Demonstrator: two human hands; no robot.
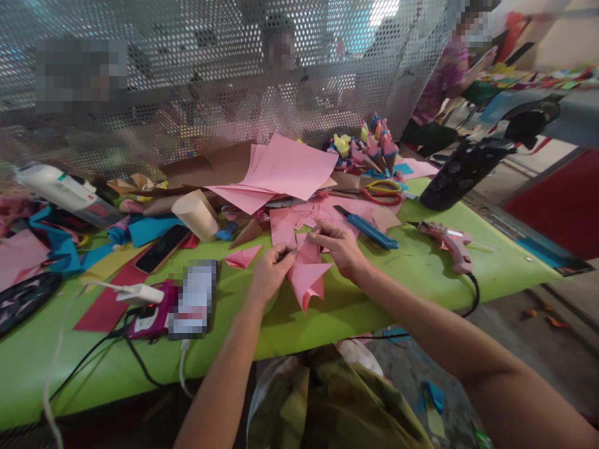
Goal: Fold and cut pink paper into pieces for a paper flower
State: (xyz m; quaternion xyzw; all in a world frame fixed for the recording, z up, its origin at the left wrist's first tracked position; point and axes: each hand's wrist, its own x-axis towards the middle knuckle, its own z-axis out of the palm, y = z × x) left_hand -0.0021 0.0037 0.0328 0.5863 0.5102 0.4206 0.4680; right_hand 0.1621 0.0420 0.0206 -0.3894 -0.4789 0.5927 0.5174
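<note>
Hands [272,268] [341,248] close together, folded pink paper [306,277] pinched between them

Sheets [294,168] lay at twelve o'clock from the folded paper [309,274]. The glue gun [456,245] lay at three, the bottle [461,178] at two.

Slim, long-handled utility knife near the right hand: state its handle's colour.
Blue; the long knife handle shows best in the head view.

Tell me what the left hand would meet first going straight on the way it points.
The folded pink paper, which the left hand already touches; past it, probably the right hand, though depth is unclear.
</note>
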